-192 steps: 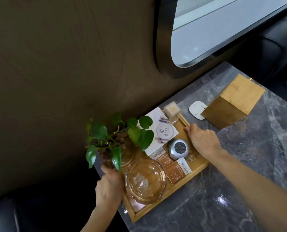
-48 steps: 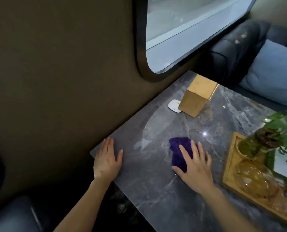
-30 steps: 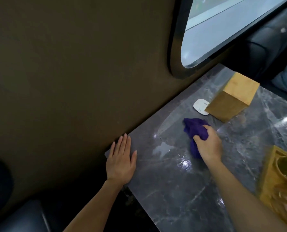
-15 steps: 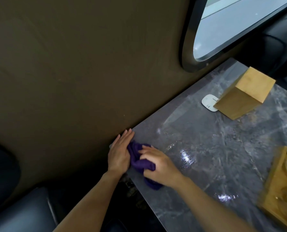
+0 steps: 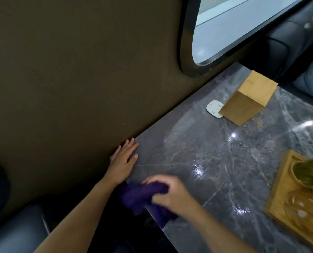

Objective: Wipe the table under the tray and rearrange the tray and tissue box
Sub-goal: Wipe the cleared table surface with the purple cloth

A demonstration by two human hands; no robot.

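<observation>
Table [image 5: 216,161], grey marble with pale veins, runs along a dark brown wall [image 5: 69,79] and shines wet where light catches it. At its near left edge a purple cloth [image 5: 141,195] is bunched, part on the top and part hanging over the side. The right hand [image 5: 172,195] has its grip closed around the cloth, fingers curled tight over the upper fold, knuckles blurred. The left hand [image 5: 122,165] lies flat on the corner beside the wall, fingers straight and together, thumb out, holding nothing; it sits just beside the cloth. The tray [image 5: 287,203], light wood, rests well to the right at the frame's edge, carrying glass dishes and a green plant, all blurred. The tissue box [image 5: 249,98], a wooden block, stands at the far end near the wall, with a small white pad [image 5: 213,108] touching its left foot. Above it is a dark-framed window [image 5: 225,28], and a bluish cushion [image 5: 312,79] shows beyond.
</observation>
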